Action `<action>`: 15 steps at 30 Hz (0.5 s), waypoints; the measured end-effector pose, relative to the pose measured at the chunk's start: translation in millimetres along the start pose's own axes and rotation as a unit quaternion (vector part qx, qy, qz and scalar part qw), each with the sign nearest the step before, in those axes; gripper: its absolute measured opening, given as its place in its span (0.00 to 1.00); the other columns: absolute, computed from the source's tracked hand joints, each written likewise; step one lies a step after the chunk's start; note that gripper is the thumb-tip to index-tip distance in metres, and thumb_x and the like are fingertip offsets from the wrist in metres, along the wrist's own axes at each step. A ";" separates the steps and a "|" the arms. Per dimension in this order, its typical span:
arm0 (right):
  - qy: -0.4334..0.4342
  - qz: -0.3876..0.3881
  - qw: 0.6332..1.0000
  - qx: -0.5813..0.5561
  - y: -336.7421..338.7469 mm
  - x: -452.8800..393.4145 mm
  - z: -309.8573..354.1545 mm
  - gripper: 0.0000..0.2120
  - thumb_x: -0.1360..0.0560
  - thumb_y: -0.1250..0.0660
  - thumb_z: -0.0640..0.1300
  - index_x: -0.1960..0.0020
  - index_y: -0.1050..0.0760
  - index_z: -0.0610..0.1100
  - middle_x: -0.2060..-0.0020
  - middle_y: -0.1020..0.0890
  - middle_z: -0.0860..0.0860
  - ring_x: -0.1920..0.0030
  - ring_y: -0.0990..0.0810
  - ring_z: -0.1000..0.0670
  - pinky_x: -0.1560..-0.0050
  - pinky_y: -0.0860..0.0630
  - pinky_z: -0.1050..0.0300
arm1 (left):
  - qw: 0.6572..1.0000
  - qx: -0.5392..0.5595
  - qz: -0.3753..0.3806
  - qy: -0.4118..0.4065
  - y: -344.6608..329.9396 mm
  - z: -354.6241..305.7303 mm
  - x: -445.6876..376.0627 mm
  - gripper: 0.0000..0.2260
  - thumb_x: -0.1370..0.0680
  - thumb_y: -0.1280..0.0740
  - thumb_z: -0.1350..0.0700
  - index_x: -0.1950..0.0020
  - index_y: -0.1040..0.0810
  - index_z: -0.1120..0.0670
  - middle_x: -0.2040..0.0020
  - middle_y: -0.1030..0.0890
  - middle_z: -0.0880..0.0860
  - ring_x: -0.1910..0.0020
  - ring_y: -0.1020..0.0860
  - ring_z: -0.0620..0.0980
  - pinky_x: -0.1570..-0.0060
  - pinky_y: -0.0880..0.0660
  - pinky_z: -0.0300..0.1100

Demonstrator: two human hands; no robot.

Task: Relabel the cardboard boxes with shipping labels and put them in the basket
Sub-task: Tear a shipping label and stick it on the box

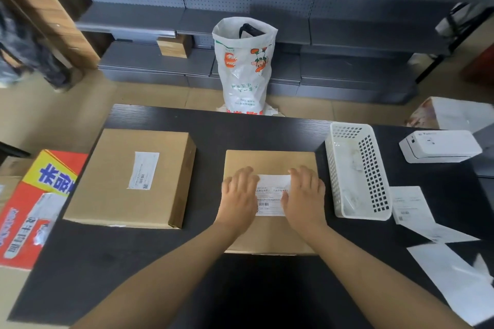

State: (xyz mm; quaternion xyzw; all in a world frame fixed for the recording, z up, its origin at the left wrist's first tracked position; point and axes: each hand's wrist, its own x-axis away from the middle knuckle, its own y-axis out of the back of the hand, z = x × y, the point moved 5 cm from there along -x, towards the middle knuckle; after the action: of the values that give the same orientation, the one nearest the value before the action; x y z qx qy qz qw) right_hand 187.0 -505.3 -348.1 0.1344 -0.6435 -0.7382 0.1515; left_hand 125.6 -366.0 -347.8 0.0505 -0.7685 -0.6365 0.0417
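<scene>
Left hand and right hand lay flat, fingers straight and pointing away from the person, pressing a white shipping label onto the top of a small cardboard box. The left hand covered the label's left edge, the right hand its right edge, with the printed middle showing between them. This box sat on the black counter directly before the person. A larger cardboard box, well to the left of the left hand, carried its own label on top. A white perforated basket stood just right of the small box, near the right hand. Farther right were a white label printer and loose label sheets. A printed plastic bag stood on the floor beyond the counter.
</scene>
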 end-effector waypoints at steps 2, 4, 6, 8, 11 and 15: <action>0.104 0.000 0.995 0.005 -2.9 1.8 7.6 0.28 0.29 0.29 0.44 0.31 0.31 0.39 0.31 0.29 0.41 0.30 0.32 0.39 0.30 0.36 0.43 | 0.993 -0.036 0.049 -0.099 -10.3 -6.9 1.1 0.24 0.26 0.32 0.51 0.32 0.29 0.55 0.30 0.29 0.56 0.31 0.30 0.56 0.34 0.32 0.51; 0.165 0.054 0.985 0.017 -13.7 5.2 8.3 0.30 0.23 0.37 0.47 0.24 0.41 0.41 0.24 0.41 0.44 0.23 0.47 0.43 0.23 0.52 0.47 | 0.985 -0.036 0.112 -0.127 -25.2 -6.9 3.0 0.25 0.17 0.48 0.49 0.22 0.44 0.55 0.22 0.44 0.55 0.23 0.45 0.54 0.26 0.47 0.51; 0.153 0.115 0.981 0.020 -28.2 6.6 -2.6 0.31 0.18 0.48 0.53 0.22 0.58 0.45 0.23 0.58 0.50 0.24 0.64 0.48 0.25 0.67 0.51 | 0.985 -0.032 0.133 -0.108 -35.3 1.1 4.5 0.25 0.16 0.56 0.46 0.21 0.55 0.53 0.20 0.54 0.50 0.22 0.56 0.51 0.25 0.57 0.49; 0.140 0.133 0.981 0.016 -35.4 7.1 -11.4 0.31 0.18 0.53 0.56 0.23 0.65 0.47 0.24 0.64 0.54 0.25 0.68 0.51 0.26 0.69 0.50 | 0.986 -0.032 0.134 -0.095 -39.1 5.5 6.9 0.25 0.17 0.60 0.44 0.22 0.63 0.50 0.21 0.62 0.47 0.23 0.63 0.49 0.26 0.65 0.50; 0.144 0.129 0.981 0.020 -37.0 8.8 -12.7 0.31 0.19 0.58 0.57 0.24 0.66 0.46 0.24 0.66 0.54 0.25 0.69 0.52 0.25 0.67 0.48 | 0.986 -0.036 0.141 -0.085 -39.8 8.5 7.5 0.26 0.18 0.62 0.43 0.26 0.71 0.49 0.25 0.71 0.46 0.25 0.71 0.47 0.27 0.70 0.53; 0.111 0.117 0.987 0.021 -38.8 10.7 -19.2 0.28 0.19 0.61 0.54 0.24 0.67 0.46 0.24 0.66 0.53 0.25 0.70 0.51 0.25 0.68 0.47 | 0.987 -0.020 0.144 -0.064 -40.9 10.3 6.9 0.28 0.18 0.62 0.41 0.27 0.73 0.51 0.27 0.74 0.47 0.26 0.72 0.46 0.28 0.73 0.52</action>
State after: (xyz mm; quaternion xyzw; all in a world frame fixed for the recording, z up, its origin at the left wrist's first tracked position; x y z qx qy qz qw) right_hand 182.8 -522.2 -389.2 0.1429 -0.6492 -0.6824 0.3042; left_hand 118.5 -364.4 -389.9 -0.1018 -0.7561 -0.6409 0.0847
